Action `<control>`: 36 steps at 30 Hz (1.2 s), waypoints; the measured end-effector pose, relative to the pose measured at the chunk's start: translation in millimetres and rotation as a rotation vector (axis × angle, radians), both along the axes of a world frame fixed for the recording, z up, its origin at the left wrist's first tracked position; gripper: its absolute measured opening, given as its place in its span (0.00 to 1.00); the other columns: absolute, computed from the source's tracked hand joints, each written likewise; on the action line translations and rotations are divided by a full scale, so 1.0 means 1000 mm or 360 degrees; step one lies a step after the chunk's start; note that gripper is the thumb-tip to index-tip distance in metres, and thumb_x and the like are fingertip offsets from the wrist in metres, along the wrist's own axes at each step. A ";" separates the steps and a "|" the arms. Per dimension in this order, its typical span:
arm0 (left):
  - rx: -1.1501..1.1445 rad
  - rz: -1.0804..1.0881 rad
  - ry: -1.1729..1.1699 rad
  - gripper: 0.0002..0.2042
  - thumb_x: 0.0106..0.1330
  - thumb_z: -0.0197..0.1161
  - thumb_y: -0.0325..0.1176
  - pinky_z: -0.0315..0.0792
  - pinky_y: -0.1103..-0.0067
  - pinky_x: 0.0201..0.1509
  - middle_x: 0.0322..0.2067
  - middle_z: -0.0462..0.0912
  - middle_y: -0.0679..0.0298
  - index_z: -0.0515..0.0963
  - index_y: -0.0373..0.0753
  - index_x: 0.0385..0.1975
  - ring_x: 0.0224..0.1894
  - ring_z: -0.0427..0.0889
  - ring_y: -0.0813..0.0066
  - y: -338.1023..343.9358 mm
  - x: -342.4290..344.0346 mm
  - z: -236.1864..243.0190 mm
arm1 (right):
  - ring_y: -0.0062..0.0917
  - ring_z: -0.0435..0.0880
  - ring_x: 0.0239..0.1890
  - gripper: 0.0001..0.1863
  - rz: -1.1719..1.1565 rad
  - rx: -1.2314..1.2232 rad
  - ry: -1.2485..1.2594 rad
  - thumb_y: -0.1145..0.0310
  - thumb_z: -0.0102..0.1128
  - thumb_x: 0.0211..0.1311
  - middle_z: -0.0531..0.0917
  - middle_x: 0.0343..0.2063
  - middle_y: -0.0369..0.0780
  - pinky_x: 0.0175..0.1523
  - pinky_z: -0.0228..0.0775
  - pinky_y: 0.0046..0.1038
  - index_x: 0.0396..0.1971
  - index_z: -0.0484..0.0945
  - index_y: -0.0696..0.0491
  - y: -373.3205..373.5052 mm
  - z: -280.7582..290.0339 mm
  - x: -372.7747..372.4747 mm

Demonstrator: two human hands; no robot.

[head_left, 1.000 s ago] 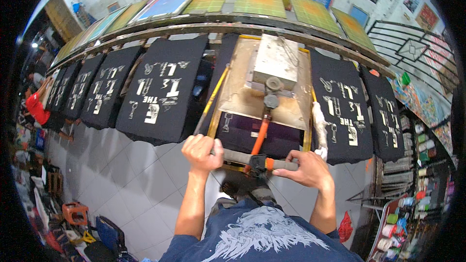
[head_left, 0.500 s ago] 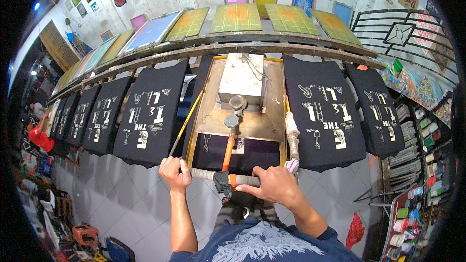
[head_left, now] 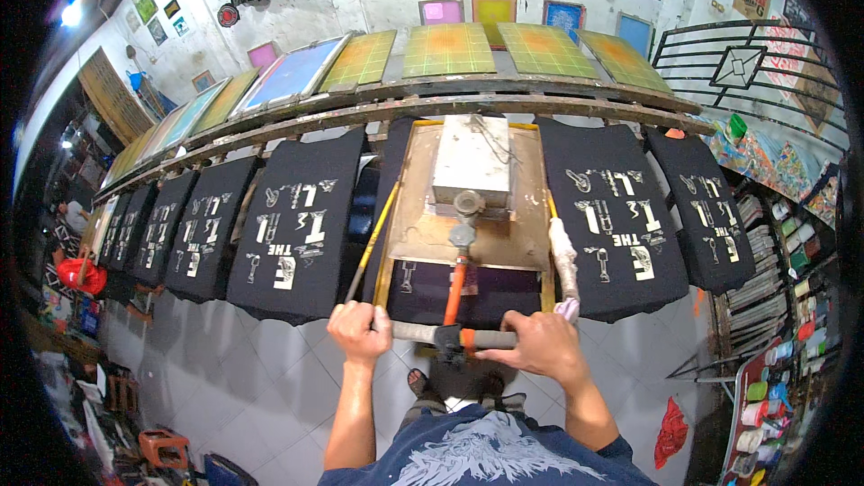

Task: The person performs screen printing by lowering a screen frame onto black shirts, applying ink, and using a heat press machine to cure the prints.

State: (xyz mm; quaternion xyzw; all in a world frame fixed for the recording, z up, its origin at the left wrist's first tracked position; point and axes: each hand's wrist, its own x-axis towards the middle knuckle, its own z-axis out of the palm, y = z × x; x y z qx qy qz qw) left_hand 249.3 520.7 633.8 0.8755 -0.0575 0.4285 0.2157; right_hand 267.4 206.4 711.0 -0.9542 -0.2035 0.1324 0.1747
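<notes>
My left hand (head_left: 360,331) is closed round the left end of a tape-wrapped handlebar (head_left: 415,331). At the bar's other end, my right hand (head_left: 544,346) wraps its fingers over the grip. An orange pole (head_left: 456,292) runs from the middle of the bar up to a metal joint (head_left: 464,216). Beyond that is a flat metal plate (head_left: 416,234) with a white box (head_left: 472,157) on top. The plate lies over a black T-shirt (head_left: 427,303) and hides most of its print. A yellow rod (head_left: 376,238) slants down toward my left hand.
Black printed T-shirts lie in a row, one to the left (head_left: 297,216) and one to the right (head_left: 619,225). Framed screens (head_left: 448,50) lean on a rail (head_left: 432,90) behind. Paint containers (head_left: 756,414) stand at right. A person in red (head_left: 83,275) is far left.
The handlebar, the plate with its white box and both my hands have shifted slightly right. Both hands keep their hold. The view has tilted, and my feet now show below the bar.
</notes>
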 end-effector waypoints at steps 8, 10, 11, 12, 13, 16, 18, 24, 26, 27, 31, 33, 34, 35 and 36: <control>-0.0085 -0.0219 0.0157 0.16 0.56 0.76 0.41 0.67 0.68 0.25 0.14 0.73 0.64 0.76 0.44 0.15 0.18 0.74 0.63 0.006 -0.001 0.014 | 0.38 0.90 0.33 0.38 -0.0315 -0.0058 0.0044 0.28 0.81 0.33 0.87 0.23 0.40 0.41 0.80 0.39 0.36 0.87 0.46 0.009 0.000 -0.004; -0.0121 -0.0265 0.0240 0.16 0.57 0.77 0.43 0.68 0.69 0.25 0.14 0.75 0.64 0.78 0.45 0.15 0.18 0.76 0.64 0.011 -0.001 0.016 | 0.37 0.90 0.32 0.38 -0.0329 -0.0060 0.0054 0.30 0.83 0.32 0.87 0.23 0.40 0.41 0.80 0.38 0.37 0.87 0.47 0.010 -0.002 -0.001; -0.0146 -0.0299 0.0286 0.16 0.57 0.77 0.44 0.69 0.69 0.25 0.14 0.76 0.65 0.79 0.45 0.15 0.18 0.77 0.65 0.011 -0.001 0.016 | 0.37 0.90 0.32 0.38 -0.0346 -0.0069 0.0062 0.31 0.84 0.31 0.87 0.23 0.40 0.41 0.80 0.38 0.37 0.87 0.47 0.010 0.000 -0.002; -0.0152 -0.0337 0.0285 0.17 0.58 0.77 0.45 0.69 0.70 0.24 0.14 0.76 0.65 0.78 0.45 0.15 0.18 0.77 0.65 0.013 -0.001 0.018 | 0.37 0.90 0.32 0.38 -0.0368 -0.0049 0.0029 0.32 0.84 0.30 0.87 0.23 0.40 0.41 0.80 0.38 0.37 0.87 0.47 0.011 -0.001 -0.003; -0.0159 -0.0375 0.0284 0.18 0.58 0.76 0.46 0.68 0.70 0.24 0.14 0.76 0.66 0.77 0.46 0.14 0.18 0.77 0.65 0.015 0.000 0.019 | 0.36 0.90 0.32 0.38 -0.0389 -0.0029 -0.0004 0.33 0.84 0.30 0.87 0.23 0.40 0.41 0.80 0.38 0.37 0.87 0.47 0.013 -0.003 -0.005; -0.0160 -0.0396 0.0265 0.19 0.59 0.75 0.46 0.68 0.71 0.24 0.14 0.76 0.67 0.76 0.46 0.14 0.18 0.78 0.66 0.015 0.000 0.015 | 0.37 0.87 0.28 0.36 -0.0382 -0.0045 -0.0446 0.36 0.84 0.29 0.84 0.20 0.39 0.37 0.77 0.39 0.33 0.85 0.49 0.015 -0.020 -0.016; -0.0154 -0.0402 0.0232 0.17 0.58 0.76 0.45 0.69 0.71 0.24 0.15 0.78 0.66 0.78 0.45 0.14 0.18 0.79 0.66 0.016 0.002 0.012 | 0.38 0.86 0.25 0.36 -0.0380 -0.0142 -0.0780 0.36 0.84 0.29 0.82 0.18 0.39 0.34 0.75 0.40 0.31 0.84 0.50 0.014 -0.033 -0.026; -0.0075 -0.0517 0.0130 0.15 0.61 0.73 0.43 0.67 0.70 0.24 0.16 0.77 0.68 0.79 0.47 0.17 0.19 0.77 0.68 0.024 0.004 0.002 | 0.37 0.78 0.24 0.40 -0.0297 -0.0107 -0.1467 0.26 0.75 0.34 0.74 0.20 0.40 0.33 0.67 0.39 0.23 0.76 0.53 0.019 -0.062 -0.027; -0.0057 -0.0540 0.0111 0.14 0.62 0.73 0.43 0.67 0.71 0.25 0.16 0.77 0.69 0.79 0.47 0.18 0.19 0.77 0.69 0.026 0.005 0.002 | 0.37 0.76 0.23 0.42 -0.0320 -0.0121 -0.1548 0.23 0.71 0.36 0.72 0.19 0.40 0.32 0.64 0.38 0.22 0.75 0.53 0.019 -0.065 -0.026; -0.0047 -0.0553 0.0102 0.14 0.62 0.73 0.43 0.67 0.71 0.25 0.17 0.77 0.69 0.79 0.47 0.18 0.20 0.77 0.69 0.026 0.004 0.000 | 0.37 0.75 0.23 0.43 -0.0326 -0.0124 -0.1569 0.21 0.69 0.38 0.71 0.19 0.40 0.31 0.63 0.38 0.22 0.74 0.53 0.020 -0.065 -0.027; -0.0030 -0.0586 0.0099 0.14 0.63 0.72 0.43 0.67 0.71 0.26 0.17 0.77 0.69 0.79 0.47 0.19 0.20 0.77 0.69 0.027 0.005 0.004 | 0.37 0.74 0.22 0.45 -0.0345 -0.0160 -0.1600 0.17 0.64 0.41 0.70 0.18 0.40 0.30 0.61 0.38 0.22 0.75 0.53 0.017 -0.071 -0.026; -0.0051 -0.0600 0.0108 0.14 0.63 0.72 0.43 0.67 0.71 0.26 0.17 0.77 0.69 0.79 0.47 0.19 0.20 0.77 0.69 0.027 0.004 0.004 | 0.37 0.74 0.22 0.45 -0.0337 -0.0171 -0.1618 0.17 0.64 0.41 0.70 0.18 0.40 0.30 0.62 0.38 0.22 0.75 0.53 0.015 -0.073 -0.026; -0.0064 -0.0604 0.0112 0.14 0.63 0.72 0.43 0.67 0.71 0.26 0.17 0.77 0.69 0.79 0.47 0.19 0.20 0.77 0.69 0.027 0.003 0.004 | 0.37 0.74 0.22 0.45 -0.0329 -0.0178 -0.1627 0.17 0.64 0.41 0.70 0.18 0.40 0.30 0.62 0.38 0.22 0.75 0.53 0.014 -0.073 -0.026; -0.0065 -0.0612 0.0116 0.14 0.63 0.72 0.43 0.67 0.71 0.26 0.17 0.77 0.69 0.79 0.47 0.19 0.20 0.77 0.69 0.027 0.003 0.004 | 0.37 0.74 0.22 0.45 -0.0324 -0.0178 -0.1628 0.17 0.64 0.41 0.70 0.18 0.40 0.30 0.62 0.38 0.22 0.75 0.53 0.012 -0.075 -0.025; -0.0065 -0.0620 0.0118 0.14 0.63 0.72 0.43 0.67 0.71 0.26 0.17 0.77 0.69 0.79 0.47 0.19 0.20 0.77 0.69 0.028 0.004 0.004 | 0.37 0.74 0.22 0.45 -0.0322 -0.0178 -0.1630 0.17 0.64 0.42 0.69 0.18 0.40 0.30 0.62 0.38 0.22 0.74 0.53 0.011 -0.076 -0.025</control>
